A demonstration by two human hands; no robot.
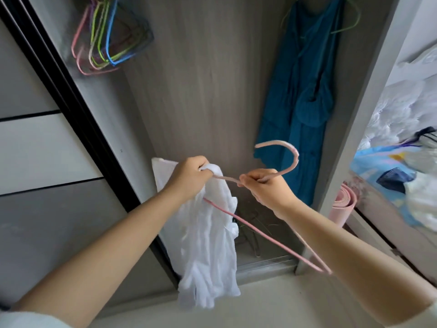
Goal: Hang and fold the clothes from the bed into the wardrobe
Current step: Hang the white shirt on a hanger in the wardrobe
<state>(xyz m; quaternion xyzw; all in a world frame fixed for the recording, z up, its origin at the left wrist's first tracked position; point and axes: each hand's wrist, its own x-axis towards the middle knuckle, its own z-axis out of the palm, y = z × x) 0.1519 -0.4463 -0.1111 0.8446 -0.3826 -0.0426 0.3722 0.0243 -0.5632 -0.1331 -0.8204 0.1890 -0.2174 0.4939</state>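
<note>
Far left: grey sliding wardrobe door (35, 143) with black frame. Up top beside it, a bunch of empty hangers (106, 41) in pink, green and blue, blurred, inside the wardrobe (201, 79).

Lower centre-left: left hand (189, 179), fingers curled tight round a bunched top edge of a white garment (208, 245). Thin, crumpled white cloth, hanging straight down from that grip in soft folds, in front of the wardrobe's open bay, bottom hem near the floor (272, 304). One arm of a pink hanger (272, 237) tucked into the gathered cloth at the left hand.

Centre-right: right hand (266, 185), fingers pinched round the neck of the pink hanger just under its hook, hook curving up and back to the left. Hanger's bottom bar slanting down to the right, far corner bare of cloth.

Behind, upper right: teal dress (305, 91) hanging on a green hanger inside the wardrobe. Further right: rolled pink mat (343, 204) standing against the wardrobe side, then the bed (402, 174) with a heap of mixed clothes.
</note>
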